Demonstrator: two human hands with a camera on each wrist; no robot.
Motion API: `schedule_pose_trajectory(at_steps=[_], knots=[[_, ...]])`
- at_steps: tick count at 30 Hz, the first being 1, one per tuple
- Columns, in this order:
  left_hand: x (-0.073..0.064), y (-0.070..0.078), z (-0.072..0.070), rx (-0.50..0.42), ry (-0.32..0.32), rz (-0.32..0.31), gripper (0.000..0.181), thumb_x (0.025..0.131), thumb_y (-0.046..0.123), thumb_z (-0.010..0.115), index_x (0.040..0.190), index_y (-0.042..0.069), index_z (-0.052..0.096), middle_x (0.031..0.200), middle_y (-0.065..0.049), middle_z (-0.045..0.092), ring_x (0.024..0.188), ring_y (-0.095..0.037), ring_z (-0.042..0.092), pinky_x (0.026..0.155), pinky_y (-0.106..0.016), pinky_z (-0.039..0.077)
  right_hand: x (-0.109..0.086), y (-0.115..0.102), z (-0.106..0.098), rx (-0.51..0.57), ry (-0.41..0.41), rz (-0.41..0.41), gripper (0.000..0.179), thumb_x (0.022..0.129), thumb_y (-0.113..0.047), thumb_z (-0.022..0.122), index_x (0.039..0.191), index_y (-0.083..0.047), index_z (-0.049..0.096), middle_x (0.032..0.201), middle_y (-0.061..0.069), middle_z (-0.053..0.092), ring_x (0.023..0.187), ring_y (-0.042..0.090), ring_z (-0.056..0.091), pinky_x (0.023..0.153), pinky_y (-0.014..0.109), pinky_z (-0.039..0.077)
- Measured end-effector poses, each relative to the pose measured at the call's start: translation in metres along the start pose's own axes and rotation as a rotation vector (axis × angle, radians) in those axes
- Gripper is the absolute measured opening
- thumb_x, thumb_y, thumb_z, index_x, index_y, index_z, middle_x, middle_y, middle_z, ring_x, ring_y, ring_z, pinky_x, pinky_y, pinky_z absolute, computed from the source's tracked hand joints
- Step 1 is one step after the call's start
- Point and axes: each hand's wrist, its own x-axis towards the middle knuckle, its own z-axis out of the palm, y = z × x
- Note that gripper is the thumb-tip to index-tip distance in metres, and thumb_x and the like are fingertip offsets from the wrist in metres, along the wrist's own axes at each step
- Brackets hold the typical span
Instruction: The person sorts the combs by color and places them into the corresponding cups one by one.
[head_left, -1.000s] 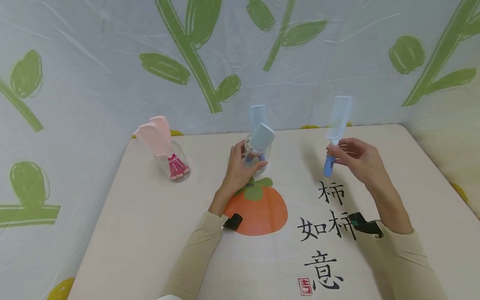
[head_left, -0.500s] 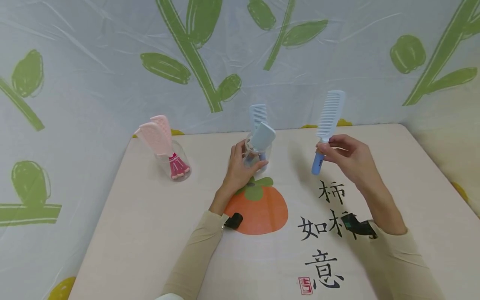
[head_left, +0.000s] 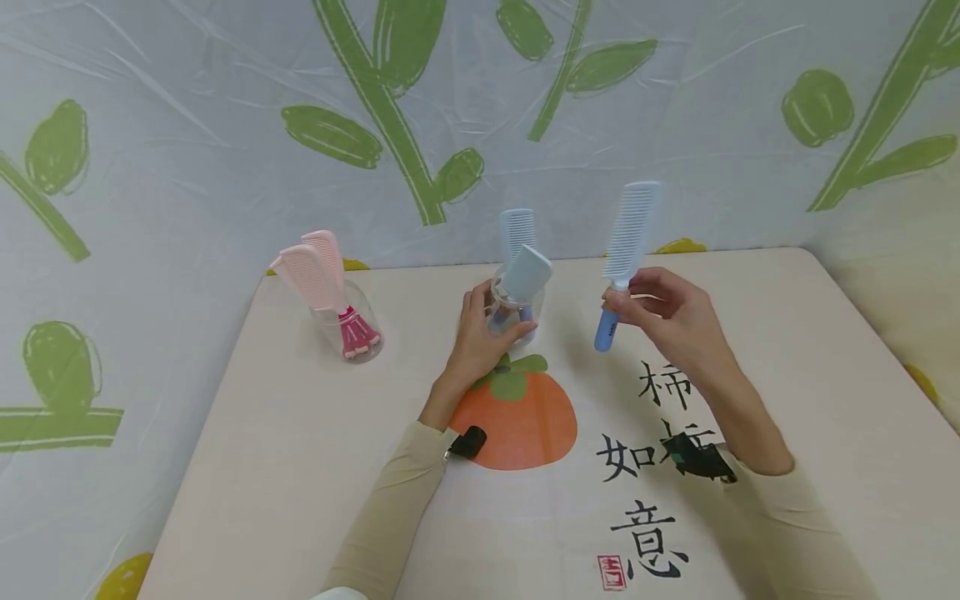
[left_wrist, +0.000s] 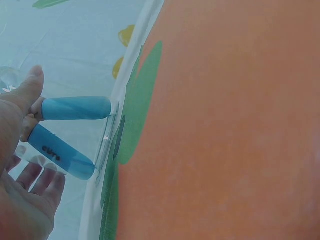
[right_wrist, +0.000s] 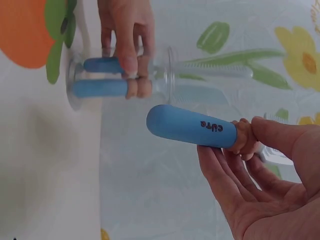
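Observation:
My left hand (head_left: pixel 483 337) grips a clear glass jar (head_left: pixel 542 312) at the back middle of the table. Two light blue combs (head_left: pixel 527 273) stand in it, handles down; their blue handles (left_wrist: pixel 76 107) show through the glass in the left wrist view. To the right of the jar, my right hand (head_left: pixel 671 317) pinches another light blue comb (head_left: pixel 632 233) where teeth and handle meet. It is held above the table, teeth up and tilted slightly. In the right wrist view its blue handle (right_wrist: pixel 192 126) bears the word "cute", with a small brown figure at its neck.
On the left of the table (head_left: pixel 285 467) a second glass jar (head_left: pixel 367 321) holds pink combs (head_left: pixel 311 275) with dark pink handles. A printed orange persimmon (head_left: pixel 525 421) and black characters (head_left: pixel 648 537) mark the tabletop. Behind the table hangs a leaf-patterned sheet (head_left: pixel 225 192).
My right hand has moved left with its comb, closer to the jar. The left hand and its jar have stayed in place.

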Motion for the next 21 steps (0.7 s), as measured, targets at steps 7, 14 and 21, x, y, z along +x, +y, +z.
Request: schedule_pose_trajectory(at_steps=[7, 14, 21], knots=[[0.001, -0.001, 0.001, 0.020, 0.016, 0.003, 0.087, 0.087, 0.033, 0.084, 0.153, 0.009, 0.033, 0.133, -0.011, 0.044, 0.125, -0.023, 0.046, 0.110, -0.041, 0.042, 0.001, -0.008, 0.017, 0.004, -0.064, 0.009, 0.039, 0.098, -0.020, 0.072, 0.131, -0.003, 0.060, 0.119, 0.010, 0.064, 0.102, 0.008, 0.072, 0.090, 0.020, 0.054], [0.000, 0.000, 0.002, 0.014, 0.021, 0.003, 0.086, 0.087, 0.033, 0.084, 0.152, 0.009, 0.034, 0.133, -0.011, 0.044, 0.126, -0.024, 0.046, 0.110, -0.042, 0.041, 0.003, -0.015, 0.029, 0.030, -0.100, -0.044, 0.038, 0.098, -0.016, 0.073, 0.131, -0.002, 0.060, 0.118, 0.011, 0.065, 0.103, 0.009, 0.071, 0.090, 0.020, 0.054], [-0.001, -0.001, 0.002, 0.006, 0.020, 0.004, 0.084, 0.088, 0.034, 0.084, 0.152, 0.011, 0.034, 0.135, -0.011, 0.043, 0.127, -0.024, 0.045, 0.110, -0.042, 0.041, 0.006, -0.016, 0.038, 0.112, -0.114, -0.069, 0.037, 0.096, -0.010, 0.073, 0.130, -0.002, 0.060, 0.117, 0.009, 0.066, 0.106, 0.014, 0.071, 0.093, 0.023, 0.054]])
